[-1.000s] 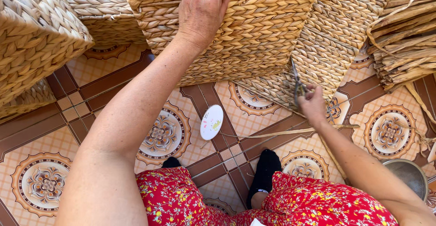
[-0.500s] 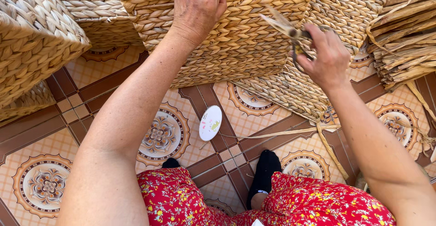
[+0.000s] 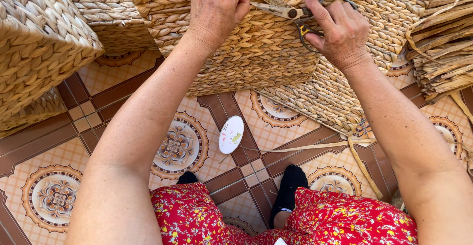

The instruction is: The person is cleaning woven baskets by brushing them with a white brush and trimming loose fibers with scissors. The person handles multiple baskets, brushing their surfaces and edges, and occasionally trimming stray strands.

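Woven basket (image 3: pixel 256 53) gripped at its rim by left hand (image 3: pixel 217 8); right hand (image 3: pixel 340 31) grips scissors (image 3: pixel 290 12).

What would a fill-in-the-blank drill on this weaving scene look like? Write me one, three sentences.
1. The right hand holds a pair of ____ against the woven basket.
2. The left hand rests on the basket's ____ edge.
3. A small white ____ disc lies on the patterned tile floor.

Missing words: scissors; top; oval
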